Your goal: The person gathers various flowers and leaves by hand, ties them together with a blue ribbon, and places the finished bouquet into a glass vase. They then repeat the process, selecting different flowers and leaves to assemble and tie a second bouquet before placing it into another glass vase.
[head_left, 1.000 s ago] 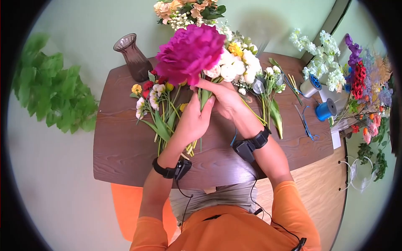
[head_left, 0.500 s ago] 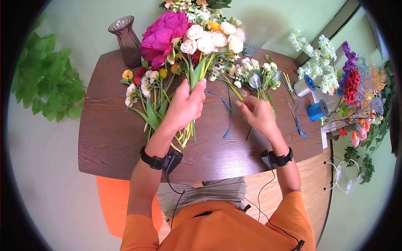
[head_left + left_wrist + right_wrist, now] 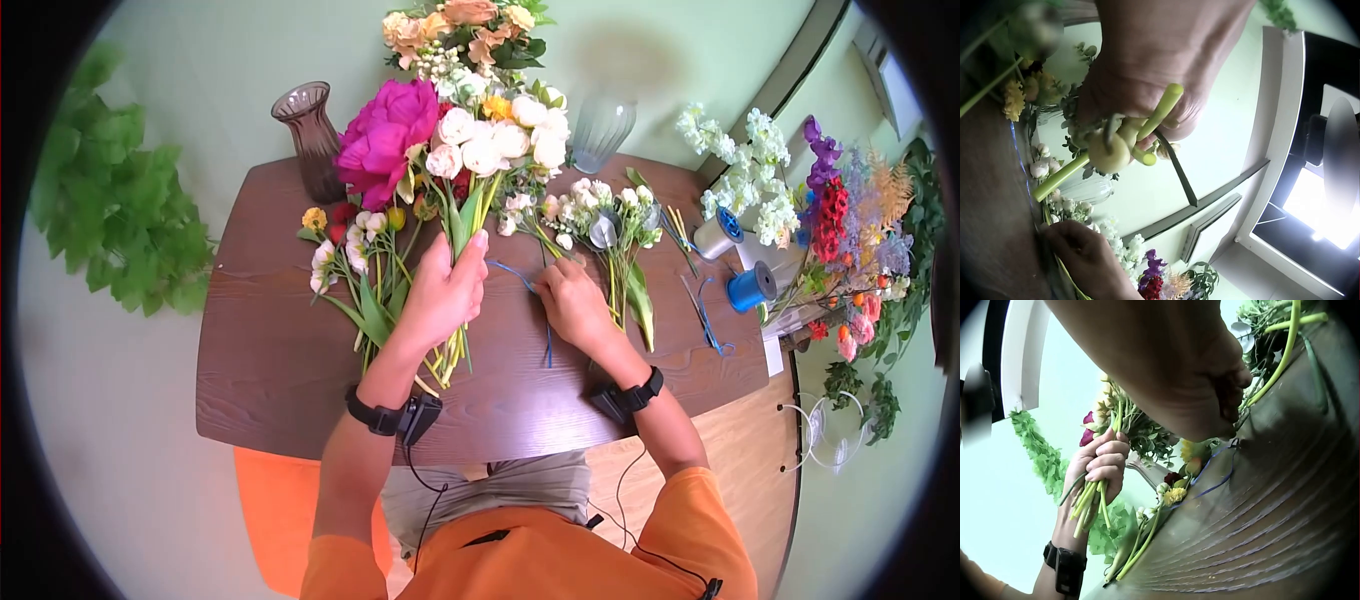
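Observation:
My left hand [image 3: 445, 290] grips the stems of a bouquet, fingers wrapped round them. It has a large magenta peony [image 3: 388, 140], several white roses [image 3: 485, 148] and a small yellow flower [image 3: 497, 108]. Cut stem ends [image 3: 1163, 112] stick out below that fist. Low over the table, my right hand [image 3: 575, 300] has curled fingers that pinch a thin blue ribbon [image 3: 515, 272]; its two strands meet at the fingertips in the right wrist view. A yellow-green stem [image 3: 1282, 369] lies beside those fingers. White flowers with greenery [image 3: 605, 215] lie just beyond the right hand.
More loose flowers [image 3: 350, 240] lie at the left of the table [image 3: 270, 370]. A dark glass vase [image 3: 312, 140] and a clear ribbed vase [image 3: 603, 135] stand at the back. Ribbon spools [image 3: 750, 287] sit at the right, near potted or bunched flowers [image 3: 835, 220].
My right hand has let go of the bouquet and moved right and down to the ribbon on the table. My left hand keeps the bouquet, now further left and lower.

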`<state>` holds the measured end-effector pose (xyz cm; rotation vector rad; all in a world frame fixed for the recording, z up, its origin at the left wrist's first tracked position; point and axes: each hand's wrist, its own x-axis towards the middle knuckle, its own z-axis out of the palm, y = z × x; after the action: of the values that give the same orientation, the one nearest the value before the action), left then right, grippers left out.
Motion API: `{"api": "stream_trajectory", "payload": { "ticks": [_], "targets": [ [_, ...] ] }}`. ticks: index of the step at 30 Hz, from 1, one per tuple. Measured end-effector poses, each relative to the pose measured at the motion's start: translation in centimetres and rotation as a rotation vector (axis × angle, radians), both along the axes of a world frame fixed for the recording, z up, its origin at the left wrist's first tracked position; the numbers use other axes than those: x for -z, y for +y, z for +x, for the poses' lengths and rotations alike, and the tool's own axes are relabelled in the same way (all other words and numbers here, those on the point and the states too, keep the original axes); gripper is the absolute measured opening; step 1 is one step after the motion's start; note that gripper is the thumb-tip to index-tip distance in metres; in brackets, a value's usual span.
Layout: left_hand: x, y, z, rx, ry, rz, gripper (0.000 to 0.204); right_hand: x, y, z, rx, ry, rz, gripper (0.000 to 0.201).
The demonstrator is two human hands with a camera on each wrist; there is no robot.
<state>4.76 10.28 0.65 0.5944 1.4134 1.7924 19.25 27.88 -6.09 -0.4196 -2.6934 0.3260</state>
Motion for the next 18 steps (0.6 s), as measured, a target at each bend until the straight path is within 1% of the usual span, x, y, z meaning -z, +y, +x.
{"api": "stream_trajectory", "payload": {
  "ticks": [3, 5, 6, 8, 9, 11, 12, 13, 15, 18],
  "targets": [
    [0.1, 0.1, -0.1, -0.003, 0.006, -0.007, 0.024, -0.9, 0.0, -0.1, -0.008, 0.039, -0.003, 0.012],
    [0.3, 0.1, -0.1, 0.004, -0.003, -0.01, 0.024, -1.3, 0.2, -0.2, -0.007, 0.107, -0.084, 0.017],
    [0.3, 0.1, -0.1, 0.004, -0.003, -0.011, 0.024, -1.6, 0.1, -0.3, -0.006, 0.107, -0.086, 0.017],
    [0.4, 0.1, 0.1, 0.0, -0.012, -0.004, 0.024, -2.1, -0.4, -0.3, -0.059, 0.04, 0.043, 0.021],
    [0.5, 0.1, 0.1, 0.004, -0.012, -0.007, 0.024, -1.6, -0.4, -0.3, -0.055, 0.039, 0.041, 0.021],
    [0.5, 0.2, 0.1, -0.004, -0.011, -0.009, 0.025, -0.4, -0.2, -0.7, -0.078, -0.047, 0.265, 0.022],
    [0.4, 0.2, 0.1, -0.003, -0.011, -0.01, 0.025, -0.1, -0.1, -0.8, -0.089, -0.077, 0.287, 0.017],
    [0.5, 0.2, 0.0, -0.001, -0.005, -0.004, 0.024, 0.2, -0.1, -1.0, -0.09, -0.077, 0.285, 0.017],
    [0.5, 0.1, 0.0, 0.002, -0.002, -0.001, 0.024, 0.6, 0.0, -1.1, -0.113, -0.149, 0.382, 0.014],
    [0.5, 0.2, 0.0, -0.011, -0.001, 0.001, 0.025, 0.6, 0.4, -1.3, -0.11, -0.11, 0.321, 0.009]
  ]
}}
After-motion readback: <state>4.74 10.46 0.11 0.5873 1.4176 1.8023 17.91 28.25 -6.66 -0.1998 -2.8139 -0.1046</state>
